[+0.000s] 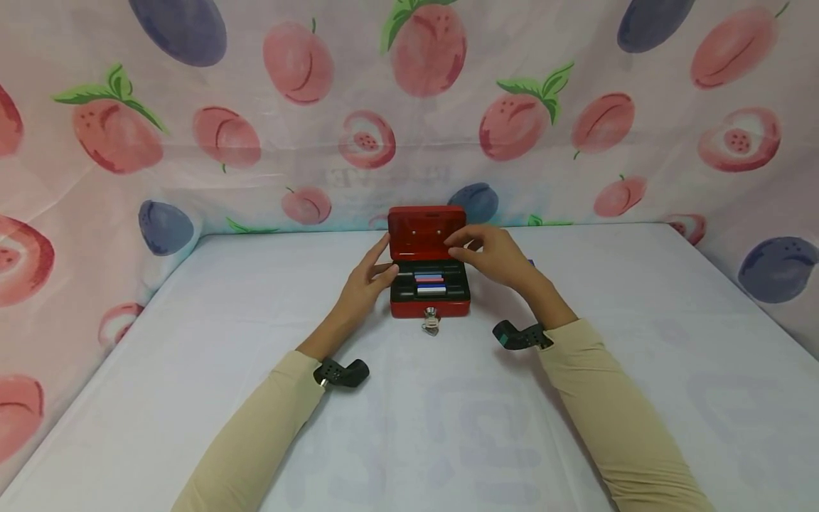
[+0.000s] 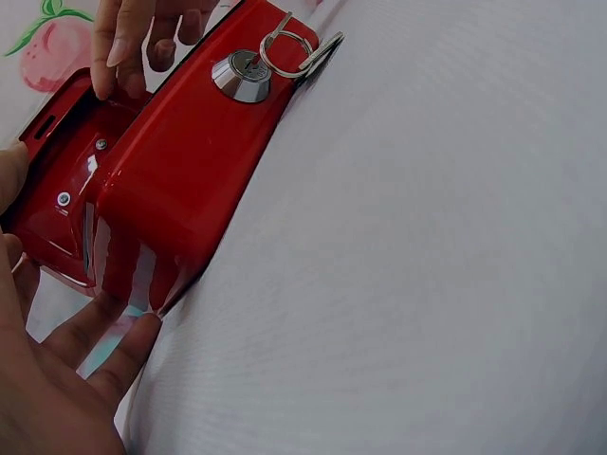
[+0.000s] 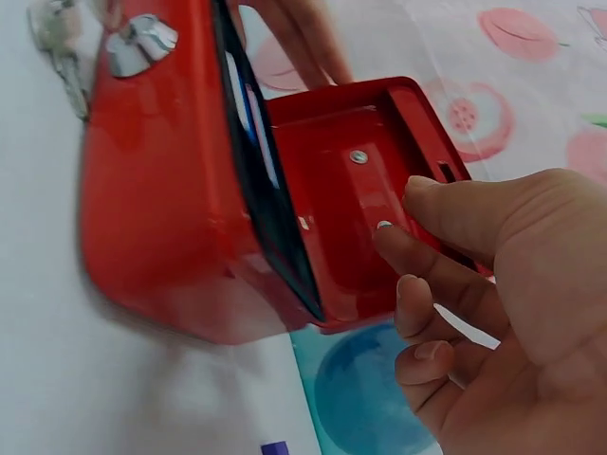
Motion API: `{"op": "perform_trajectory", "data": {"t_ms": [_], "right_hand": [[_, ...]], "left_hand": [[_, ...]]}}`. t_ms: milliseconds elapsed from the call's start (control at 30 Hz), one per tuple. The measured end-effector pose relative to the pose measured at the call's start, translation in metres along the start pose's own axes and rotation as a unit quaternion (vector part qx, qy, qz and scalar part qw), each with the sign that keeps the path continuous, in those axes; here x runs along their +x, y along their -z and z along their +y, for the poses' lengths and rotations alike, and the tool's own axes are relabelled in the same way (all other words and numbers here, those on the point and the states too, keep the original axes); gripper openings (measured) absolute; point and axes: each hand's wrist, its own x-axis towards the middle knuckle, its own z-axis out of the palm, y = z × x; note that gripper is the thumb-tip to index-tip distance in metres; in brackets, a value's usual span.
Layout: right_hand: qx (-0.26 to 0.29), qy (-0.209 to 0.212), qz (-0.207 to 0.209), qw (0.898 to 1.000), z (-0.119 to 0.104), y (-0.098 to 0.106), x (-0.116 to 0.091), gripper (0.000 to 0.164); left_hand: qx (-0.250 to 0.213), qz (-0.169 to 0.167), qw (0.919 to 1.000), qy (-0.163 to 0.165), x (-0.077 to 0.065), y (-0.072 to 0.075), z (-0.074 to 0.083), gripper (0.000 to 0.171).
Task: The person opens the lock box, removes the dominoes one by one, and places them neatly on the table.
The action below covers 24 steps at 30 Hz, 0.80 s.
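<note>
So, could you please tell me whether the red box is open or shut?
The red box is open: its lid is swung back, and the black tray inside shows.

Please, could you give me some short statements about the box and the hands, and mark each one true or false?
1. The lid of the red box is open. True.
2. Thin coloured pieces lie in the tray. True.
3. The tray is white. False: it is dark.
4. The right hand holds the keys. False: the keys hang at the lock; the right hand is near the lid's right edge.
5. The left hand is at the box's left side. True.
</note>
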Motion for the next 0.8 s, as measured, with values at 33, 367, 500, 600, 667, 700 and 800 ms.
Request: {"op": "perform_trajectory", "data": {"t_ms": [33, 367, 500, 600, 667, 700, 800], "right_hand": [[-0.002, 0.001, -0.004, 1.0, -0.001, -0.002, 0.0, 0.022], [0.0, 0.005, -0.062, 0.998, -0.003, -0.02, 0.002, 0.024], [-0.007, 0.016, -0.075, 0.997, -0.004, -0.026, 0.002, 0.023], [-0.016, 0.031, -0.081, 0.996, -0.004, -0.029, 0.002, 0.023], [-0.019, 0.041, -0.083, 0.996, -0.004, -0.03, 0.003, 0.022], [-0.02, 0.044, -0.084, 0.995, -0.004, -0.031, 0.003, 0.022], [-0.022, 0.046, -0.088, 0.995, -0.004, -0.032, 0.003, 0.021]], "left_hand": [[-0.001, -0.001, 1.0, 0.001, 0.0, 0.0, 0.0, 0.065], [-0.007, -0.018, 0.9997, 0.014, -0.011, 0.004, 0.034, 0.065], [-0.003, -0.02, 0.9997, 0.011, -0.015, 0.005, 0.042, 0.065], [-0.003, -0.021, 0.9997, 0.009, -0.015, 0.005, 0.041, 0.065], [-0.008, -0.021, 0.9997, 0.009, -0.014, 0.005, 0.037, 0.065], [-0.008, -0.02, 0.9997, 0.008, -0.012, 0.005, 0.032, 0.065], [-0.016, -0.014, 0.9998, 0.006, -0.005, 0.003, 0.013, 0.065]]}}
